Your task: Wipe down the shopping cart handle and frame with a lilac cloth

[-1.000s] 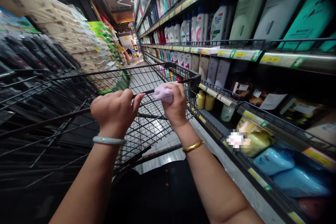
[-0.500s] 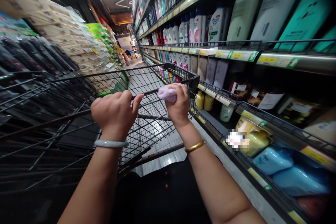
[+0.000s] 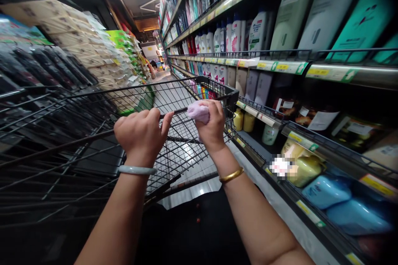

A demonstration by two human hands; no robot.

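Note:
A black wire shopping cart (image 3: 230, 96) stretches across the view in front of me. My left hand (image 3: 141, 136), with a pale bangle at the wrist, is closed around a dark bar of the cart, thumb lying along it. Farther right, my right hand (image 3: 214, 126) grips a bunched lilac cloth (image 3: 198, 112) against the same bar, near the cart's right corner. Its fingertips are partly hidden behind the cloth. A gold bangle circles that wrist. Through the mesh the cart shows only the tiled floor (image 3: 189, 182) beneath.
Shelves (image 3: 329, 72) of shampoo and other bottles run along the right, close to the cart. Blue bottles (image 3: 354, 213) lie on a low shelf. Stacked beige packages (image 3: 74, 45) and dark wrapped goods (image 3: 46, 64) line the left. The aisle (image 3: 160, 75) continues ahead.
My left hand has shifted slightly right in view, nearer the right hand. The right hand and cloth are almost unmoved. Shelves and goods have drifted a little to the right.

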